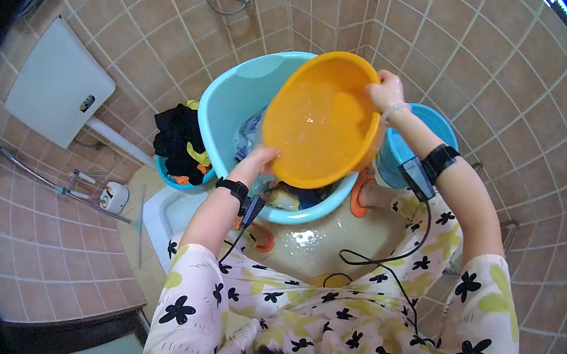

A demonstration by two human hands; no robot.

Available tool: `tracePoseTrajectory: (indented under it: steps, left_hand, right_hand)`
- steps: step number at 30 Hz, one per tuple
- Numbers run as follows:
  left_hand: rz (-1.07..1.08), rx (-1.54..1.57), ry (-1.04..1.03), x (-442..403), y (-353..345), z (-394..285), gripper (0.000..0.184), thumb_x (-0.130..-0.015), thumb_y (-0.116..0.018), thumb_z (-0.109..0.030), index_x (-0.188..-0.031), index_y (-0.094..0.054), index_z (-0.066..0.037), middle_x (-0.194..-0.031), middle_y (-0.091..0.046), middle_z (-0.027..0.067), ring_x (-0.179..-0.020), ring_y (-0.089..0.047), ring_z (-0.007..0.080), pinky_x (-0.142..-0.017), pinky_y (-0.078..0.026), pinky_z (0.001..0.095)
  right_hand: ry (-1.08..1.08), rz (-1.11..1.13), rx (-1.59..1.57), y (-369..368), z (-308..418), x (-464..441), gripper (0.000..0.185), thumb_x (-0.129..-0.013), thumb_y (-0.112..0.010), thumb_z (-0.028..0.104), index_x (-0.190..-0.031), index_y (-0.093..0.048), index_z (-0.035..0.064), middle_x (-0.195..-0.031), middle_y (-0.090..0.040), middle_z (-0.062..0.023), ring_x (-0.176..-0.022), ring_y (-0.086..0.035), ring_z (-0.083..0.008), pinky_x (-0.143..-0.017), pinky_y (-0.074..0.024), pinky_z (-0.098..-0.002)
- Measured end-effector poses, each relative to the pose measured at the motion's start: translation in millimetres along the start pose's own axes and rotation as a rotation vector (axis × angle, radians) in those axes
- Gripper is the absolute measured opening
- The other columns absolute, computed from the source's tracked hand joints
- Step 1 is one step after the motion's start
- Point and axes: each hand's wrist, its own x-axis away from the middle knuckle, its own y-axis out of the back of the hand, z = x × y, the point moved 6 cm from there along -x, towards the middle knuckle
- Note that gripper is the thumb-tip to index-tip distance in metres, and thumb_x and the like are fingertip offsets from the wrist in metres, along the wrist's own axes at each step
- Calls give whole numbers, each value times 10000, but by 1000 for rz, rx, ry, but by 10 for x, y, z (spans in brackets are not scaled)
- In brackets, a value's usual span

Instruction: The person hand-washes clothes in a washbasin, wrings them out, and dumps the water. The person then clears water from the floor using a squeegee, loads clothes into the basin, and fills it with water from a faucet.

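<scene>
An orange plastic basin [325, 112] is held tilted above a large light-blue tub [226, 102]. My left hand [259, 159] grips its lower left rim, and my right hand [387, 91] grips its upper right rim. The inside of the basin looks wet, with a few small bright glints. Below it, wet clothes [252, 132] lie in the tub, partly hidden by the basin. Both wrists wear black straps with small devices and cables.
A blue bucket [434, 124] stands right of the tub. Dark clothes [181, 135] overfill a small blue basin [179, 181] on the left. A white squat toilet [162, 209] lies beside it, under a cistern [65, 85]. The floor [317, 250] is wet; a shower hose [222, 8] hangs on the wall.
</scene>
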Motion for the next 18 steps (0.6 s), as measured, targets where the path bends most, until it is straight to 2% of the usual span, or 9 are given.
tracePoseTrajectory:
  steps: [2,4,9,11,12,13,14,16,18]
  left_hand:
    - [-24,113,85,38,17,146,194,-785,-515,-100,-974,-548,-74,-814,-604,38,-681,-599,149,-499,-503,315]
    - [-30,108,149,22,44,307,180,-794,-515,-128,-966,-549,-87,-812,-606,31,-667,-593,142,-503,-500,309]
    - [5,186,205,228,25,434,178,-823,-496,-202,-959,-537,-95,-835,-608,35,-620,-571,142,-532,-494,309]
    - [41,192,291,170,106,552,224,-844,-461,-210,-1014,-509,-72,-871,-608,62,-713,-595,180,-588,-505,384]
    - [197,313,255,297,-4,481,256,-861,-426,-190,-1067,-477,-46,-945,-592,109,-830,-597,235,-640,-503,453]
    - [106,294,266,555,-23,360,277,-863,-426,-196,-1090,-463,-41,-1015,-569,129,-902,-576,265,-715,-484,478]
    - [16,274,276,819,-40,237,299,-866,-427,-201,-1113,-449,-35,-1085,-547,150,-973,-555,295,-791,-465,504]
    - [58,333,263,959,29,214,310,-865,-425,-197,-1128,-441,-35,-1098,-540,153,-988,-547,301,-810,-449,518]
    - [182,404,266,1200,58,122,312,-861,-432,-193,-1130,-440,-36,-1111,-532,157,-989,-544,310,-811,-444,523]
  right_hand:
    - [49,10,50,-146,140,33,135,-602,-591,80,-691,-557,-15,-605,-560,-127,-582,-542,-215,-551,-426,-338]
    - [77,94,-8,-300,258,87,158,-597,-543,79,-727,-582,-2,-758,-581,-225,-748,-562,-376,-664,-441,-408]
    - [209,154,4,-382,539,159,173,-603,-557,99,-742,-583,0,-757,-584,-217,-763,-573,-358,-681,-447,-397]
    - [243,194,-10,-406,691,205,178,-605,-563,107,-746,-584,1,-754,-584,-215,-766,-575,-354,-689,-450,-394]
    - [272,193,4,-388,803,230,162,-614,-568,93,-740,-568,-9,-697,-568,-178,-696,-557,-281,-645,-439,-359]
    - [301,188,15,-366,918,251,150,-623,-573,80,-734,-552,-20,-639,-553,-142,-627,-540,-207,-602,-428,-323]
    - [300,203,9,-365,1017,271,150,-623,-573,80,-734,-552,-20,-639,-553,-142,-627,-540,-207,-602,-428,-323]
    - [394,199,10,-346,1297,335,188,-613,-570,116,-768,-593,12,-747,-587,-200,-732,-578,-342,-674,-455,-387]
    - [467,214,13,-312,1612,372,189,-612,-571,119,-766,-596,13,-748,-588,-197,-724,-578,-336,-667,-456,-384]
